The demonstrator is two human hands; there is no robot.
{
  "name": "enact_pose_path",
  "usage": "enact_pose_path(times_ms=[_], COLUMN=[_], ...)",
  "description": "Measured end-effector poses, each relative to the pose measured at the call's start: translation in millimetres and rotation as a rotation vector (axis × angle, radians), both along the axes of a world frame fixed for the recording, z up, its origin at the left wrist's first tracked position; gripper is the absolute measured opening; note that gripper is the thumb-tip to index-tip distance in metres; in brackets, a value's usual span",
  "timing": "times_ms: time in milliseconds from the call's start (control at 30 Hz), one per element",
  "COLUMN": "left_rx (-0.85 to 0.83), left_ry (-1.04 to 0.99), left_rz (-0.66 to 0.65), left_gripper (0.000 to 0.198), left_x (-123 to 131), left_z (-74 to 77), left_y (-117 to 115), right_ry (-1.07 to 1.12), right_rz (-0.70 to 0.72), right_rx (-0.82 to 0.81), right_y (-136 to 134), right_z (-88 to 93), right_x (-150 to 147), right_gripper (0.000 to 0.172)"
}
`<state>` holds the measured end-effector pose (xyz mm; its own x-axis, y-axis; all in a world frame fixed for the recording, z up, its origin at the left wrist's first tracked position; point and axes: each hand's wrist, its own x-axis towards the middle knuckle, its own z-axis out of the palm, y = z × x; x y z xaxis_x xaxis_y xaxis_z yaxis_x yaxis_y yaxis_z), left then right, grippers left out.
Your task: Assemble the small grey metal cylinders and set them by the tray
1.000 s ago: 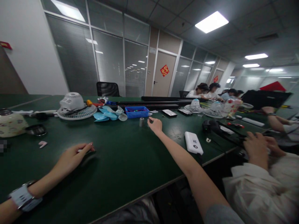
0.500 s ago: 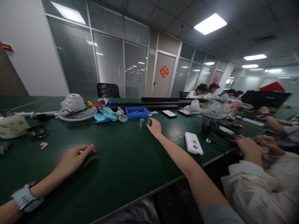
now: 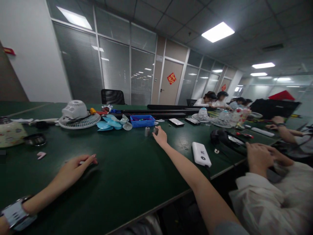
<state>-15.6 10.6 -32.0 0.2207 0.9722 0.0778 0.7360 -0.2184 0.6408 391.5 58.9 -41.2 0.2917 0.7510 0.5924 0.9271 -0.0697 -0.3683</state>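
Observation:
My right hand (image 3: 160, 136) reaches out over the green table (image 3: 127, 182), its thumb and fingers closed around a small grey metal cylinder (image 3: 156, 131). A second such cylinder (image 3: 147, 131) stands upright just left of it. Behind them is a blue tray (image 3: 142, 121) with small items inside. My left hand (image 3: 78, 166) rests low over the table at the left, fingers curled together; a small pale thing shows at its fingers, too unclear to name. Left of that hand lies a small pink piece (image 3: 41, 155).
White fan parts (image 3: 75, 112) and light blue blades (image 3: 111, 123) lie behind. At the right are a white power bank (image 3: 201, 154), a black device (image 3: 226, 137) and a red-handled screwdriver (image 3: 244, 134). A neighbouring person's hands (image 3: 260, 158) work at the right edge.
The whole view has shifted slightly. My left hand sits a little further left in the picture. My right hand keeps its hold on the cylinder, which still stands beside the other one.

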Motion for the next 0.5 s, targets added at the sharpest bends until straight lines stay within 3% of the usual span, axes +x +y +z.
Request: enact_pose_path(times_ms=[233,500], left_rx=[-0.021,-0.027], left_ry=[0.001,0.012], left_rz=[-0.014,-0.002], left_gripper=[0.062,0.062], left_x=[-5.1,-2.7], left_z=[-6.4,-1.7], left_y=[6.5,2.5], right_ry=[0.043,0.065], right_rz=[0.0,0.023], right_rx=[-0.03,0.011], right_y=[2.2,1.9], right_z=[-0.2,0.2], right_x=[1.8,3.4], right_gripper=[0.037,0.038])
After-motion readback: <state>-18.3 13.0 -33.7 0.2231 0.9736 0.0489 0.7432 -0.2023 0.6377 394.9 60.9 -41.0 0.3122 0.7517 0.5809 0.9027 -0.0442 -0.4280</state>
